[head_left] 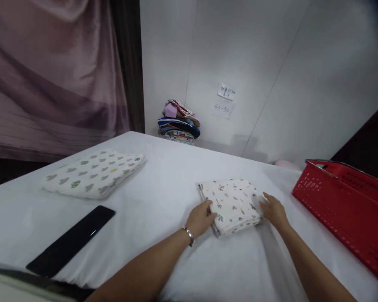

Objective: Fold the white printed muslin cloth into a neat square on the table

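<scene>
A white folded cloth [234, 203] with small plant prints lies on the white-covered table in front of me. My left hand [202, 217], with a silver bracelet at the wrist, grips its left edge, thumb on top and fingers partly hidden under the layers. At the right edge, my right hand [273, 209] pinches the cloth near its front corner, and some of those fingertips are hidden. Another folded white cloth [96, 173], printed with grey cloud-like shapes and a few green ones, rests on the left of the table, apart from both hands.
A red plastic basket [346, 205] with metal handles stands on the right. A flat black panel [72, 240] lies at the front left. Behind the table's far edge rises a stack of folded fabrics [179, 121] by the white wall, which carries paper notes [223, 109]. A pinkish curtain [56, 75] hangs at left.
</scene>
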Demonstrator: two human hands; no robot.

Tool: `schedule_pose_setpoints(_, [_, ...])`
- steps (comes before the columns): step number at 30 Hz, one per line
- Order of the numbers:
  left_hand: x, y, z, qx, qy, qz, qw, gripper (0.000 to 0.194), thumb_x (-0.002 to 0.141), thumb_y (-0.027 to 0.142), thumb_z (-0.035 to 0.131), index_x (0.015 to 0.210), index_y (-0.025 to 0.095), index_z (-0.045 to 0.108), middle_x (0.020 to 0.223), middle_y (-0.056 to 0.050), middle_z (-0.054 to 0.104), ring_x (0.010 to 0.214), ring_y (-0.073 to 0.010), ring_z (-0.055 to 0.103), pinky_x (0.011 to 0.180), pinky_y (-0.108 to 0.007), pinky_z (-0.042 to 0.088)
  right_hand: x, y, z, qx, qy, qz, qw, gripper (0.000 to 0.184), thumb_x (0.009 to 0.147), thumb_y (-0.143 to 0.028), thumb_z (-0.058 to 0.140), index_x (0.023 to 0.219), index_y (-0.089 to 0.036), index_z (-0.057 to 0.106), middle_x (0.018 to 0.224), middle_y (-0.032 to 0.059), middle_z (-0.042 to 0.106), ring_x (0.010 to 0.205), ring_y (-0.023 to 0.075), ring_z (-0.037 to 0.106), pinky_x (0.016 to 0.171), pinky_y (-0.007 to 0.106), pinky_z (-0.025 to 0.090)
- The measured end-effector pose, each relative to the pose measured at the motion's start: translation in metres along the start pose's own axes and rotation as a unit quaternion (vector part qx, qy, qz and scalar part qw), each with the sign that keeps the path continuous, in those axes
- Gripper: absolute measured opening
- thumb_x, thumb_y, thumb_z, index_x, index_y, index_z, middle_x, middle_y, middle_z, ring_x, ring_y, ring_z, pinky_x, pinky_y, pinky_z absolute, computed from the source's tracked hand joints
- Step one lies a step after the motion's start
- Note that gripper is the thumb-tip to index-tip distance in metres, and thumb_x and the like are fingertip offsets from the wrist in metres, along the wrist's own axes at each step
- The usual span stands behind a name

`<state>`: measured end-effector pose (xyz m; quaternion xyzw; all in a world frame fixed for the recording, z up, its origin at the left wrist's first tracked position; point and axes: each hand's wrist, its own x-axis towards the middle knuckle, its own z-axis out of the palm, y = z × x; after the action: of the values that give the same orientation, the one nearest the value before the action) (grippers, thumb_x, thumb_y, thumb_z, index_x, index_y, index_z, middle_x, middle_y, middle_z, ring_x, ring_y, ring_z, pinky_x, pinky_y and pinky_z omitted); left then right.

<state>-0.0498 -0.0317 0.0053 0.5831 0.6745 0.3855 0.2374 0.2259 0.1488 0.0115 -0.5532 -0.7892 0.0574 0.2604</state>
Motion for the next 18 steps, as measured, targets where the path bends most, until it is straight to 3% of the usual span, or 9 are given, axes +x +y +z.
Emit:
schedule_pose_setpoints(2, [0.008,-0.008,-0.006,0.000,0.028,-0.006,1.000,0.036,0.077,0.030,0.049,0.113,0.024,0.049,0.086,0.002,0.061,0.074,-0.0144,0.056,0.069,-0.025,0.041,-0.015,-0.034,0.002,0.024,-0.001,-0.064,0.998,0.046,0.077,-0.036,0.043,0.115,-0.011,0.055,0.116,0.0138,0.056,0.110,0.0259,0.048,0.095,0.041,0.035])
schedule_pose_setpoints(5, [0.022,-0.021,-0.017,0.024,0.083,-0.020,0.996,0.034,0.077,0.024,0.047,0.111,0.024,0.050,0.094,0.002,0.060,0.071,-0.0122,0.055,0.068,-0.024,0.041,-0.050,-0.092,0.010,0.068,-0.066,-0.121,0.988,0.045,0.083,-0.041,0.040,0.119,-0.018,0.052,0.123,0.0097,0.052,0.115,0.0228,0.046,0.096,0.040,0.036])
schedule_pose_setpoints(8, [0.038,-0.032,-0.027,0.064,0.119,-0.029,0.990,0.034,0.076,0.020,0.047,0.110,0.022,0.051,0.105,-0.001,0.057,0.076,-0.0123,0.055,0.071,-0.024,0.042,-0.083,-0.133,0.019,0.049,-0.130,-0.221,0.965,0.047,0.086,-0.041,0.037,0.128,-0.021,0.043,0.134,0.0077,0.042,0.125,0.0224,0.034,0.104,0.045,0.023])
schedule_pose_setpoints(11, [0.055,-0.040,-0.034,0.116,0.135,-0.031,0.984,0.039,0.075,0.022,0.048,0.114,0.018,0.050,0.115,-0.005,0.054,0.098,-0.0163,0.052,0.083,-0.025,0.039,-0.104,-0.148,0.030,0.006,-0.155,-0.282,0.947,0.051,0.086,-0.040,0.039,0.133,-0.020,0.037,0.138,0.0083,0.035,0.128,0.0238,0.028,0.104,0.048,0.020])
schedule_pose_setpoints(13, [0.067,-0.042,-0.036,0.153,0.120,-0.038,0.980,0.043,0.076,0.025,0.050,0.118,0.016,0.048,0.121,-0.007,0.052,0.110,-0.0192,0.046,0.092,-0.028,0.034,-0.111,-0.149,0.038,-0.022,-0.140,-0.302,0.943,0.052,0.084,-0.036,0.041,0.133,-0.018,0.037,0.139,0.0098,0.033,0.128,0.0252,0.027,0.103,0.048,0.021])
schedule_pose_setpoints(18, [0.093,-0.046,-0.033,0.182,0.078,-0.049,0.979,0.043,0.075,0.026,0.050,0.118,0.021,0.051,0.109,-0.005,0.061,0.105,-0.0197,0.051,0.091,-0.031,0.034,-0.118,-0.148,0.047,-0.065,-0.096,-0.317,0.941,0.053,0.081,-0.026,0.043,0.133,-0.015,0.037,0.140,0.0102,0.031,0.129,0.0259,0.025,0.103,0.047,0.022])
